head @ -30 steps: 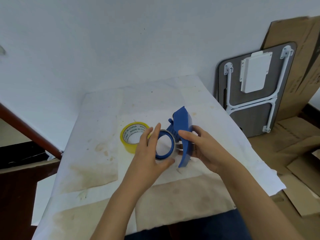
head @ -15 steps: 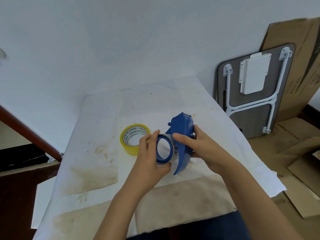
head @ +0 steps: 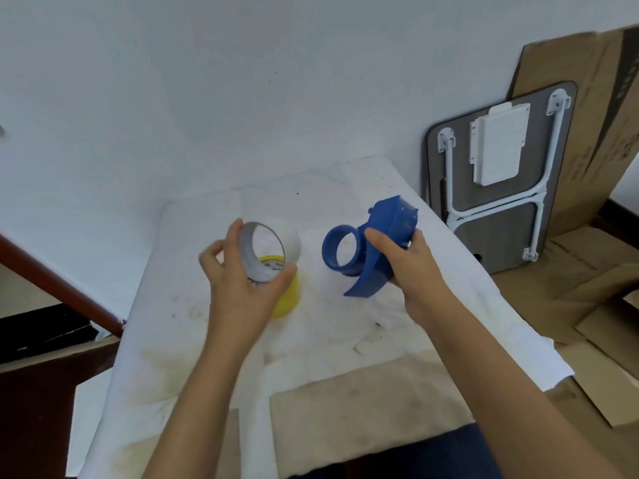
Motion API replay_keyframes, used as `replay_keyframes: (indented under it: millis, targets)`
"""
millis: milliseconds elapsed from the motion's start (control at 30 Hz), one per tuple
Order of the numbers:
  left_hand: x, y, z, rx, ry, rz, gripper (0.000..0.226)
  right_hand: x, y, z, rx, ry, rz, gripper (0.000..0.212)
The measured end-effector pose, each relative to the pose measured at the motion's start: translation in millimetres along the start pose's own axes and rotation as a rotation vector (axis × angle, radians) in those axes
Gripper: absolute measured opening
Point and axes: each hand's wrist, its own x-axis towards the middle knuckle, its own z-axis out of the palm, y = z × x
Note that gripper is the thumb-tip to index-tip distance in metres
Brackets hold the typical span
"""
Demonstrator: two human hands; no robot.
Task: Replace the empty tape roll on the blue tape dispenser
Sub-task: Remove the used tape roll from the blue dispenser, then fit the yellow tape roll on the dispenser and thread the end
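Note:
My left hand [head: 238, 288] holds the empty white cardboard tape core [head: 288, 242] up above the table, fingers around its rim. Just behind and below it, the yellow tape roll [head: 288, 292] lies on the table, partly hidden by the core and my hand. My right hand [head: 411, 267] grips the blue tape dispenser [head: 383, 243] by its handle. The dispenser's round blue hub [head: 332, 252] is bare and faces left. Core and dispenser are apart, with a gap between them.
The table [head: 345, 340] is covered with stained white paper. A folded grey lap table with white legs [head: 498, 202] leans on the wall to the right, with cardboard [head: 587, 133] behind it and on the floor. A brown rail [head: 58, 285] runs at left.
The white core has come off the dispenser's hub. My left hand moved it to the left, over the yellow roll, while my right hand lifted the dispenser to the right.

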Motion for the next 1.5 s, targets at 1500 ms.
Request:
replay_keyframes:
  millis: [1500]
  targets:
    - [3.0,-40.6,18.4,0.188,-0.211,-0.254,0.119,-18.8,30.5,15.8,-0.044,-0.078,0.073,0.025]
